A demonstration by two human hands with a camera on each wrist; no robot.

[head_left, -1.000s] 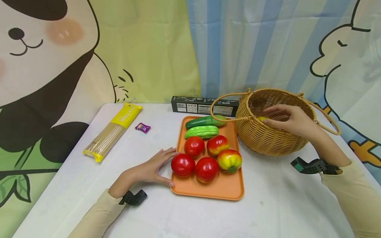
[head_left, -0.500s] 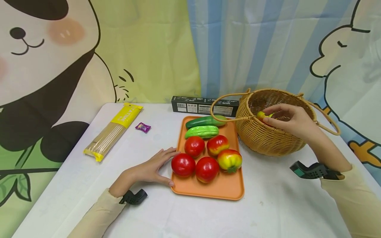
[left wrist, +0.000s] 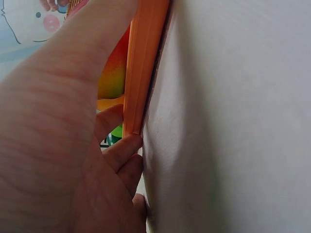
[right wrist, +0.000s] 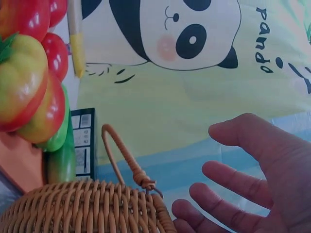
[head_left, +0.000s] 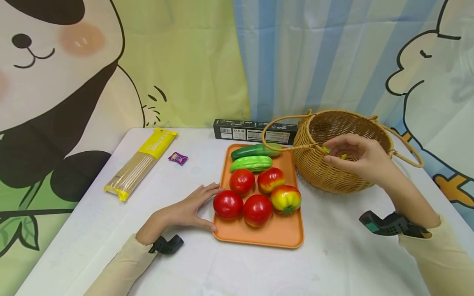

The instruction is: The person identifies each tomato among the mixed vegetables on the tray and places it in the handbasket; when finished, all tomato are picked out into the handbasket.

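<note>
My right hand (head_left: 364, 158) hovers over the mouth of the wicker basket (head_left: 333, 176). Its thumb and fingers are spread apart with nothing held, as the right wrist view also shows. Inside the basket, bits of a yellow-green fruit (head_left: 343, 156) show past the fingers; most of it is hidden. My left hand (head_left: 185, 211) rests at the left edge of the orange tray (head_left: 285, 236), fingers extended and thumb near its front corner. Red tomatoes (head_left: 258, 210), red-yellow tomatoes (head_left: 286, 199), a light green cucumber (head_left: 252, 164) and a darker green one (head_left: 253, 151) lie on the tray.
A black box (head_left: 255, 131) stands behind the tray. On the left lie a yellow noodle packet (head_left: 140, 164) and a small purple wrapped candy (head_left: 178, 158). The basket's handle (head_left: 264, 135) hangs over the tray's back right corner. Printed curtains border the table.
Half a second ago a red-yellow fruit showed at my right fingertips; now they are empty and it is lower in the basket. The right hand shifted slightly down. My left hand stays put.
</note>
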